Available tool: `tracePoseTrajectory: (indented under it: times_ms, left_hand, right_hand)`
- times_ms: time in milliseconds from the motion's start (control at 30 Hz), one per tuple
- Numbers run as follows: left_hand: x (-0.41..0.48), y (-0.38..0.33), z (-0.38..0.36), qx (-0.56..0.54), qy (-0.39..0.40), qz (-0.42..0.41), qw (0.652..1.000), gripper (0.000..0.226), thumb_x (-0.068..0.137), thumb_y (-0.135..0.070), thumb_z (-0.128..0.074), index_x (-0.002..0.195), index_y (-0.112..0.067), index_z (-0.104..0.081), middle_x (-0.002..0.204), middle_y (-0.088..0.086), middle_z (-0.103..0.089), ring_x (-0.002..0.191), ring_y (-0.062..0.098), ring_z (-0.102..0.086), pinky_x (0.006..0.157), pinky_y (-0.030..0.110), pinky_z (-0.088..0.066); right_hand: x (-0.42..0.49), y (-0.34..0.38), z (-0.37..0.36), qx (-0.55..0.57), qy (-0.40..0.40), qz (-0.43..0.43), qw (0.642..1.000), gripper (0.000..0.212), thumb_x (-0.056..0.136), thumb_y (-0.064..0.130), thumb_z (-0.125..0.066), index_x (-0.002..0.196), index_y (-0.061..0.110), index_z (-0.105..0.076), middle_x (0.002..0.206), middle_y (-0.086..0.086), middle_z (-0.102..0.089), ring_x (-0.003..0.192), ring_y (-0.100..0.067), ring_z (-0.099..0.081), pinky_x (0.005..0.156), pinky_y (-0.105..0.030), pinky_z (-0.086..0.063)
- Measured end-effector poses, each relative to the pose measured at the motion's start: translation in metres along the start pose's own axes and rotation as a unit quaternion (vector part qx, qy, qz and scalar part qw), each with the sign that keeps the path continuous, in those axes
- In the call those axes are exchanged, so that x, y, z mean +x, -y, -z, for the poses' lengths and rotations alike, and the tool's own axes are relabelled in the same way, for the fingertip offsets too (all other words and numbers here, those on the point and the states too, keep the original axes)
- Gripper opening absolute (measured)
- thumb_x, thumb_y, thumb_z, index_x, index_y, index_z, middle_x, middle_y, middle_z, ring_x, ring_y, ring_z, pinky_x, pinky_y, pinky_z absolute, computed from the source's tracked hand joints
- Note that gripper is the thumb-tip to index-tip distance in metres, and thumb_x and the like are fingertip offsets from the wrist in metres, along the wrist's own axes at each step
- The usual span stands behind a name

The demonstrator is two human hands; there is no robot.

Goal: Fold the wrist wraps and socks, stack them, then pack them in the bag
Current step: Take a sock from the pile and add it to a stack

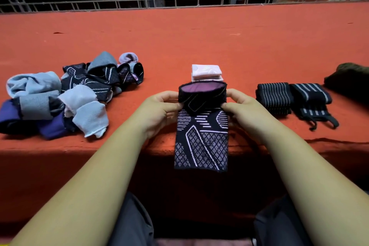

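Item in hand: one dark patterned sock (201, 138), held at the near edge of the red carpeted platform (199, 36), about mid-length, with its lower part hanging down past that edge. The left hand (159, 109) pinches the left side of the cuff between thumb and curled fingers. The right hand (242, 106) does the same on the right side, so both hands are closed on the fabric. The cuff is stretched open and shows a purple lining, and its band appears to be rolled down over the body, which I judge to be a fold in progress. Whether this is a single sock or a pair laid together cannot be determined. Handling assessment: the knit looks light, soft and elastic, with no stiffness of its own. It will sag wherever unsupported and spring back if released early, so the sound hold is at the two sides of the cuff band, as now. Just behind the sock lies a folded pale pink pair (206, 72). Toward the left end of the platform sits a pile of unfolded socks (65, 94) in grey, purple and dark patterns, so the folding is judged to be well short of complete. To the right, near the front edge, two striped wrist wraps (273, 98) lie folded side by side, touching or nearly so. At the far right end is a dark olive item that I take to be the bag (351, 80), only partly in view. A metal railing (139, 3) runs along the far edge.
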State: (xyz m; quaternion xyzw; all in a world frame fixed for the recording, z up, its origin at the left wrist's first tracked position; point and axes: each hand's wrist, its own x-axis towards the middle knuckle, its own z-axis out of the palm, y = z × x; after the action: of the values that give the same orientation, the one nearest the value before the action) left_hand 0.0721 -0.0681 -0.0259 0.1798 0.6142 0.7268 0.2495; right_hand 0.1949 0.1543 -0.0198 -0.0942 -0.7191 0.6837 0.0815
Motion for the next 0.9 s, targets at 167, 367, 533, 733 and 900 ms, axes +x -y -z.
tracePoseTrajectory:
  times_ms: [167, 367, 533, 733, 900]
  left_hand:
    - [0.005, 0.003, 0.009, -0.003, 0.023, 0.035, 0.999, 0.036, 0.091, 0.014, -0.06, 0.089, -0.019, -0.076, 0.097, 0.017, -0.066, 0.077, 0.018, -0.052, 0.071, 0.026, -0.055]
    - [0.0, -0.002, 0.005, -0.008, 0.01, 0.037, 0.999, 0.035, 0.094, 0.012, -0.041, 0.086, -0.012, -0.065, 0.079, 0.009, -0.065, 0.063, 0.011, -0.06, 0.063, 0.022, -0.057]
    - [-0.001, -0.006, 0.003, -0.027, 0.016, 0.056, 0.998, 0.013, 0.101, -0.012, -0.054, 0.107, -0.015, -0.065, 0.101, 0.016, -0.072, 0.079, 0.025, -0.071, 0.071, 0.033, -0.062]
    - [-0.006, 0.006, 0.001, 0.096, 0.053, 0.066, 0.992, 0.042, 0.091, -0.006, -0.077, 0.129, 0.005, -0.063, 0.113, 0.014, -0.076, 0.095, 0.024, -0.074, 0.088, 0.037, -0.062]
    - [-0.004, 0.002, -0.003, 0.047, 0.038, 0.024, 0.998, 0.043, 0.088, 0.005, -0.076, 0.128, 0.002, -0.064, 0.11, 0.013, -0.076, 0.094, 0.023, -0.075, 0.082, 0.035, -0.063]
  right_hand:
    - [0.0, -0.002, 0.0, -0.042, -0.018, 0.007, 0.999, 0.031, 0.097, -0.001, -0.052, 0.095, 0.021, -0.074, 0.071, -0.006, -0.059, 0.058, -0.016, -0.046, 0.05, -0.025, -0.034]
    - [-0.004, 0.001, -0.001, -0.076, -0.036, -0.007, 0.996, 0.039, 0.091, -0.004, -0.04, 0.083, 0.018, -0.071, 0.048, -0.001, -0.034, 0.043, -0.015, -0.023, 0.046, -0.025, -0.014]
    - [-0.003, 0.0, -0.001, -0.107, -0.039, 0.001, 0.993, 0.033, 0.087, 0.003, -0.044, 0.077, 0.015, -0.074, 0.055, -0.004, -0.035, 0.051, -0.016, -0.024, 0.053, -0.033, -0.014]
    - [-0.003, -0.001, -0.002, -0.169, -0.02, 0.06, 0.983, 0.024, 0.087, 0.034, -0.061, 0.098, 0.03, -0.081, 0.079, -0.001, -0.07, 0.075, -0.011, -0.058, 0.079, -0.036, -0.044]
    - [0.0, -0.011, -0.004, -0.126, 0.019, -0.002, 0.992, 0.057, 0.088, 0.047, -0.083, 0.141, 0.045, -0.061, 0.111, -0.004, -0.074, 0.092, -0.019, -0.069, 0.083, -0.038, -0.052]
